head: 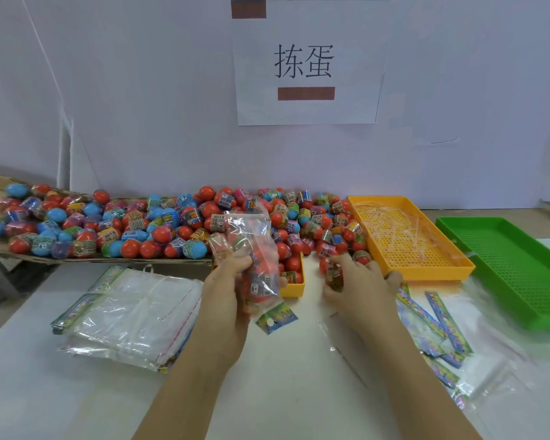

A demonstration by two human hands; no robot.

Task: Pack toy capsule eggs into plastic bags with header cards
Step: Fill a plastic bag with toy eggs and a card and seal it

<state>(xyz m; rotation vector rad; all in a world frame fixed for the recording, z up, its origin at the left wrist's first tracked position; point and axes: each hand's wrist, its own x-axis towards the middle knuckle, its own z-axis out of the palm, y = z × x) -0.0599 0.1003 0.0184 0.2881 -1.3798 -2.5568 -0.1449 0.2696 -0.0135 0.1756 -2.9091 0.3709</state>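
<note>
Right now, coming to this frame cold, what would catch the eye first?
The heap of red and blue capsule eggs along the back wall stands out first, below a white paper sign. In front, the left hand grips a plastic bag partly filled with eggs, while the right hand holds a single egg beside an orange tray.

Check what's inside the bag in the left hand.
Several capsule eggs, mostly red, show through the clear bag. The left hand covers part of it, so the exact count can't be seen.
</note>
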